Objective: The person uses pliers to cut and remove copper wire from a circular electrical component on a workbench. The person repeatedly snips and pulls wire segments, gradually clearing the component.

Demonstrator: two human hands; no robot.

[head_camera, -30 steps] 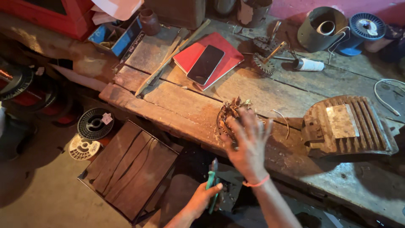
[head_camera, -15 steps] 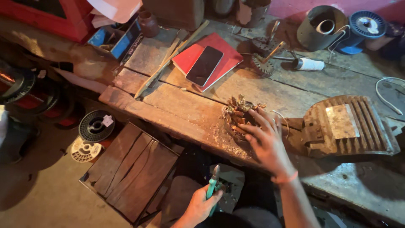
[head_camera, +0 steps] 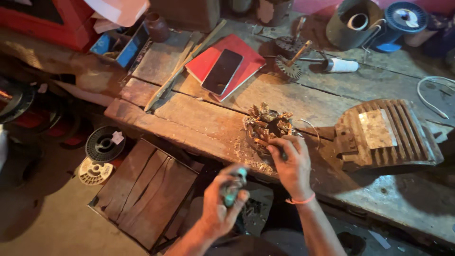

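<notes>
head view: the right hand (head_camera: 293, 167) rests on the near edge of a round wound coil bundle (head_camera: 266, 127), brownish and ragged, which lies on the wooden workbench (head_camera: 189, 118) near its front edge. the fingers (head_camera: 279, 147) are curled onto the bundle's rim, closed on it; what they pinch is hidden under the knuckles. an orange band sits on that wrist. the left hand (head_camera: 219, 205) is lower, in front of the bench and apart from it, fisted around a teal-handled tool (head_camera: 233, 186); the tool is blurred and its working end cannot be made out. just right of the bundle lies a ribbed metal housing (head_camera: 386, 133), tilted. further back a dark phone (head_camera: 222, 71) lies on a red notebook (head_camera: 246, 64). a wire brush (head_camera: 290, 64) lies behind the bundle. the far right corner is dim; a blue spool (head_camera: 403, 19) there is cut off by the top edge. below the bench a dark wooden panel (head_camera: 147, 189) lies flat, beside a black reel (head_camera: 104, 144).
</notes>
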